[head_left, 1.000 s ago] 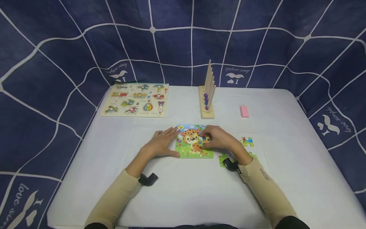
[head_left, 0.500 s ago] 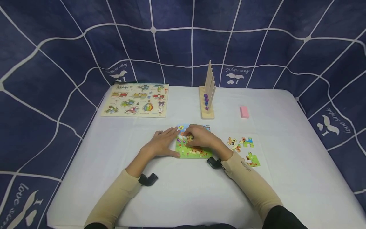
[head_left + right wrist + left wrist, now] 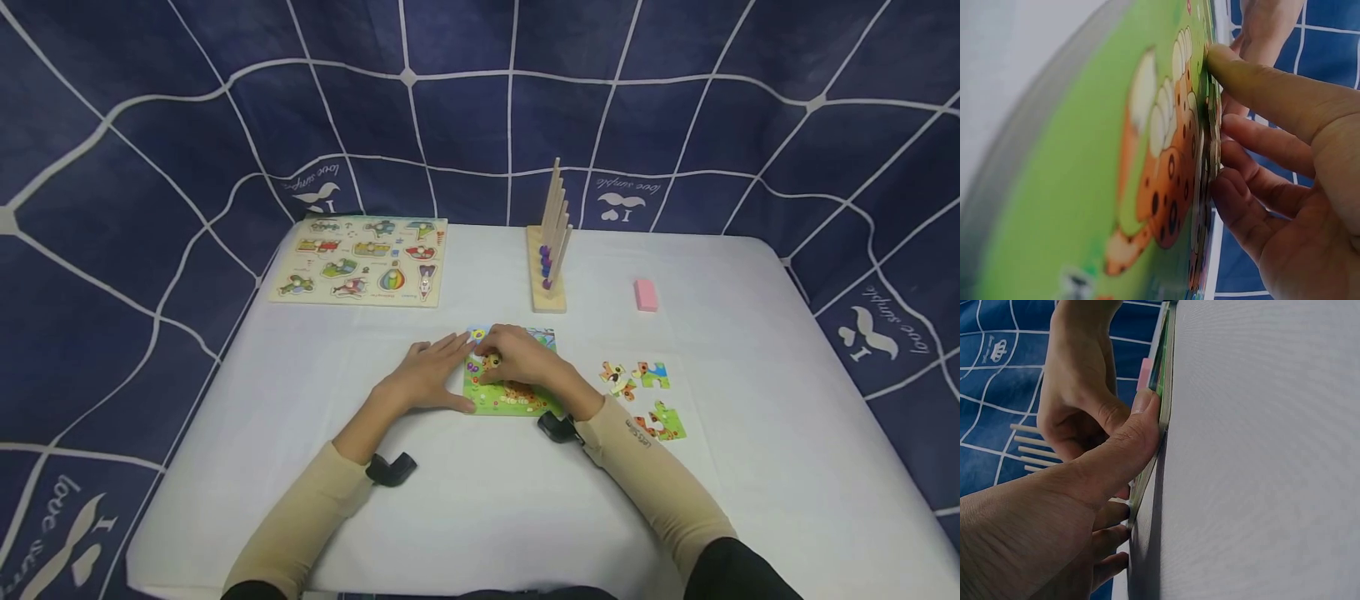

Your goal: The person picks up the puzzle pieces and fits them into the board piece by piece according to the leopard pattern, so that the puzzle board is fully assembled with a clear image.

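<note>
A leopard picture puzzle board with a green and blue background lies flat at the middle of the table. My left hand rests along its left edge, thumb at the near corner and fingers spread toward the far one. Over the left-middle of the board, my right hand pinches a jigsaw piece between thumb and fingers. From the right wrist, that piece appears edge-on, close against the board's face. The right hand covers much of the leopard's head in the head view.
Several loose jigsaw pieces lie right of the board, near the right forearm. Behind stand a wooden peg rack with purple and blue beads and a pink block. A vehicle peg puzzle lies at the back left.
My right hand has moved left across the board with the jigsaw piece, then slightly farther left. Loose pieces that its forearm covered now show. The left hand keeps its place.
</note>
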The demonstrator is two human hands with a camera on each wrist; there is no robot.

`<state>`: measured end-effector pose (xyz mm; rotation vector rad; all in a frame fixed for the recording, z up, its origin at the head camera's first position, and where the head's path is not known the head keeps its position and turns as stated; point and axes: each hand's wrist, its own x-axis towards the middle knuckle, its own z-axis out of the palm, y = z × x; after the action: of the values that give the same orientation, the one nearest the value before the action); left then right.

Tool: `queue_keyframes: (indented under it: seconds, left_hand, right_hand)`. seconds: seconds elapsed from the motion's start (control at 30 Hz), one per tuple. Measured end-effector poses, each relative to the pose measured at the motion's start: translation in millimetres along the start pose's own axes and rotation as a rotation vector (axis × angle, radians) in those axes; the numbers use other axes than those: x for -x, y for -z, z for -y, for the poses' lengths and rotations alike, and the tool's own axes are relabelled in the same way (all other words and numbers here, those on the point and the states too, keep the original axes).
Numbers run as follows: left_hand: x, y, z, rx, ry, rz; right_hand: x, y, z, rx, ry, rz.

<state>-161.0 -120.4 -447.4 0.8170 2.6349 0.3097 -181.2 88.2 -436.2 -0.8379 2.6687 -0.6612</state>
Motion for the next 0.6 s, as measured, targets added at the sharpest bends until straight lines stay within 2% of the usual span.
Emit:
queue_keyframes:
  seconds: [0.6]
  left_hand:
    - [0.5, 1.5, -0.9, 0.002, -0.003, 0.009]
  right_hand:
    - [0.8, -0.3, -2.9, -0.004, 0.043, -0.028]
